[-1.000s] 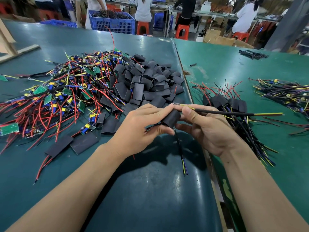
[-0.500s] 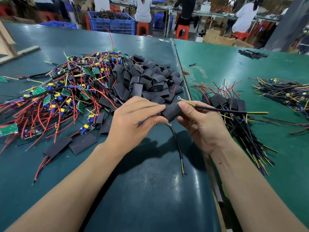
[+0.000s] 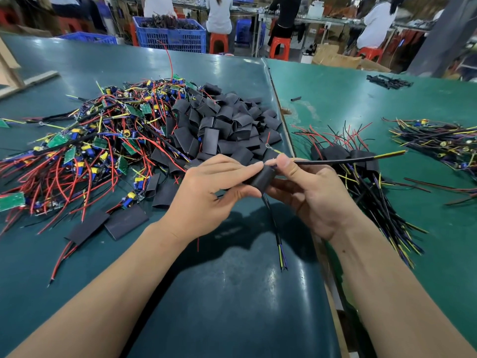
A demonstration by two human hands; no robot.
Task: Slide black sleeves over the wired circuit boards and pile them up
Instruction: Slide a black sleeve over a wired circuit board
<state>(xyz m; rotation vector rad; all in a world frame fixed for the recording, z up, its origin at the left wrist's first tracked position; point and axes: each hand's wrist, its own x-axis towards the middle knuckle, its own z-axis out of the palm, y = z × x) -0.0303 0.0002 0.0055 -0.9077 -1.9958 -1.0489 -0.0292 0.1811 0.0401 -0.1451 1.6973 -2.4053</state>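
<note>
Short black heat-shrink sleeve (image 3: 262,177) pinched between left hand (image 3: 206,200) thumb and fingers (image 3: 232,167) and right hand (image 3: 313,196) fingers, held above the green bench (image 3: 232,293) near its right edge. Right thumb also clamps a black cable (image 3: 335,161) running right; another wire bundle (image 3: 275,228) hangs below the sleeve.

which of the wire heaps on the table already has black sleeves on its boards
The finished pile, right of the seam and just behind the right hand. Its boards are wrapped in black; the tangled heap at left shows bare green boards.

Factory floor: workbenches (image 3: 335,104), crates (image 3: 170,34), seated workers (image 3: 219,14).
</note>
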